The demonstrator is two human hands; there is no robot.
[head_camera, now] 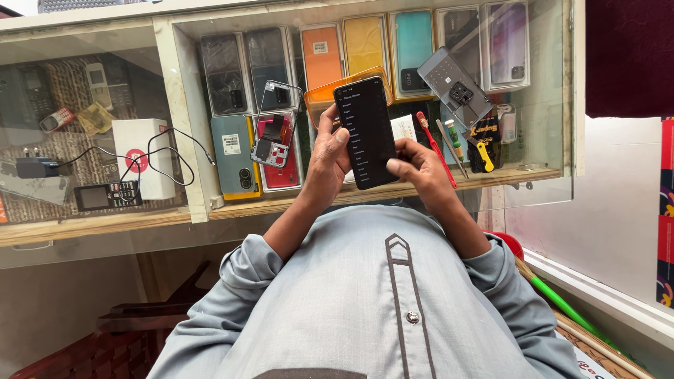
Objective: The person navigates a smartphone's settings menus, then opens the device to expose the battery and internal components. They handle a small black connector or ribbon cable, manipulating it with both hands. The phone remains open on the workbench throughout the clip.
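Note:
I hold a black smartphone (366,132) upright above a glass counter, its screen lit with a dark list of white lines. My left hand (328,158) grips its left edge, the thumb resting on the screen. My right hand (420,168) supports the lower right corner, with its thumb on the glass near the bottom. An orange phone case (324,93) lies on the counter right behind the phone.
Under the glass top (533,84) lie rows of phone backs and boxes. On the counter rest an opened phone (272,140), a grey back cover (455,85), a red toothbrush (435,146), screwdrivers, a charger (38,167) with cable and a keypad phone (107,196). A green stick (565,307) leans at right.

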